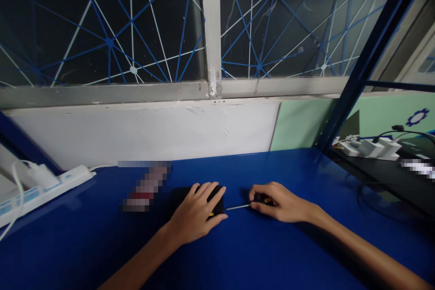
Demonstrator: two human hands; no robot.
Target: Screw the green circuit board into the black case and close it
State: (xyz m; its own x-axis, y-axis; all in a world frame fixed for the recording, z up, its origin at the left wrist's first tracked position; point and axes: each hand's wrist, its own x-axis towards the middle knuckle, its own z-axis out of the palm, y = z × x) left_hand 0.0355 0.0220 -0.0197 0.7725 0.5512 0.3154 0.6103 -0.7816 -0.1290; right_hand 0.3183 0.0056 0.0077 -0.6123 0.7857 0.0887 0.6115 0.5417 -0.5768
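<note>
My left hand [197, 213] lies over a black block-like object [219, 197] with a small yellow mark, its fingers wrapped across the top and the thumb along the near side. Most of that object is hidden under the hand. To the right, my right hand [283, 203] is closed around the black and yellow handle of a screwdriver [238, 207]. Its thin metal shaft points left, and the tip reaches the right side of the black object. Whether the tip sits in a screw there is too small to tell.
All this is on a blue tabletop [244, 253]. A blurred-out flat item [146, 186] lies behind my left hand. A white power strip [68, 186] with a plugged-in charger is at the left edge. Beyond a blue post [346, 95], another strip with plugs [374, 147] sits on a dark surface.
</note>
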